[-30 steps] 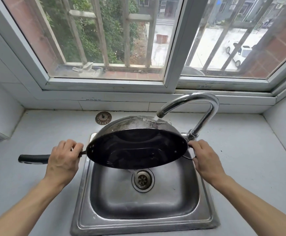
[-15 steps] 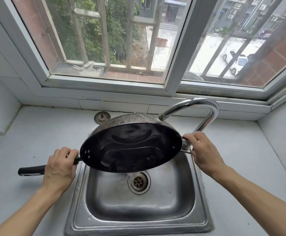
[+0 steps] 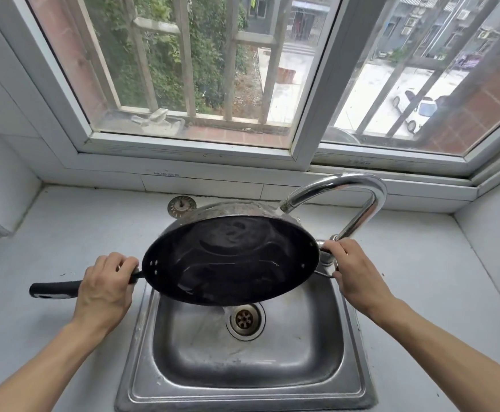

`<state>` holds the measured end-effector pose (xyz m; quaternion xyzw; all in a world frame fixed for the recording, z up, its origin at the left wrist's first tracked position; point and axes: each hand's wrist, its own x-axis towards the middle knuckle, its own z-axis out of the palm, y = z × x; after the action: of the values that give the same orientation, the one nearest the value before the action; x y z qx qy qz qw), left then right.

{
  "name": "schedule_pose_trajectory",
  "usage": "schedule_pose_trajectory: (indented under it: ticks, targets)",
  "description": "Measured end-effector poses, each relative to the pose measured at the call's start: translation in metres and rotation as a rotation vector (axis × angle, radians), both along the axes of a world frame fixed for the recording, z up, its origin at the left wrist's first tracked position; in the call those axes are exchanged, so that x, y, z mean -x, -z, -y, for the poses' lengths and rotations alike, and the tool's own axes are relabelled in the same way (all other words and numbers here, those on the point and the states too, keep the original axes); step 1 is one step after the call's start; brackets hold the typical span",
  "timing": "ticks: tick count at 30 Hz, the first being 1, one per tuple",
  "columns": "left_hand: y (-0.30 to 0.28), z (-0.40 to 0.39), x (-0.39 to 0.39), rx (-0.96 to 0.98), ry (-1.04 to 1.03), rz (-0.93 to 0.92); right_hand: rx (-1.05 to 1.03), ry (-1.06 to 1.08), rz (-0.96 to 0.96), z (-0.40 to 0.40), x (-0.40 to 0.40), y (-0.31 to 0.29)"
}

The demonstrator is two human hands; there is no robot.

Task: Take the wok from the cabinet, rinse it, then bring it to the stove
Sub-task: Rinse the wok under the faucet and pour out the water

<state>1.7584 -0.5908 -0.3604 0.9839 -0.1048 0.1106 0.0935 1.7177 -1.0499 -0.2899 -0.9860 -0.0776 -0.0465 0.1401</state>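
Head view. Wok [image 3: 231, 260] at centre of frame, held in the air above the steel sink [image 3: 243, 385], tilted so its dark inner face turns toward the camera and its lower rim hangs nearest the drain [image 3: 245, 319]. A thin run of water falls off that lower rim toward the drain. Inner surface looks wet and streaked.

Left hand [image 3: 104, 288], left of centre, fingers curled round the long black handle [image 3: 54, 289] close to where it joins the wok; the free end of the handle sticks out past the hand toward the left edge of the frame. The wok body lies just to the right of this hand.

Right hand [image 3: 351, 272], right of centre, grips the small loop handle on the wok's opposite rim, fingers wrapped over it. The wok lies just to the left of this hand, so it sits between the two hands.

Curved chrome faucet [image 3: 362, 188] arches behind the wok, its spout end over the upper rim. A round metal strainer [image 3: 181, 206] lies on the pale countertop [image 3: 34, 233] behind the sink, left of the faucet. Window [image 3: 311, 84] fills the upper frame.
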Motion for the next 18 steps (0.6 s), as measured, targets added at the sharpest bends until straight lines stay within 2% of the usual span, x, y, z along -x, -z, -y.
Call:
schedule_pose_trajectory:
  ticks: [12, 18]
  targets:
    - [-0.035, 0.024, -0.014, -0.096, 0.140, 0.056, -0.084, 0.229, -0.123, 0.013, 0.041, 0.031]
    - [-0.053, 0.038, -0.022, -0.138, 0.211, 0.104, -0.101, 0.274, -0.162, 0.021, 0.059, 0.035]
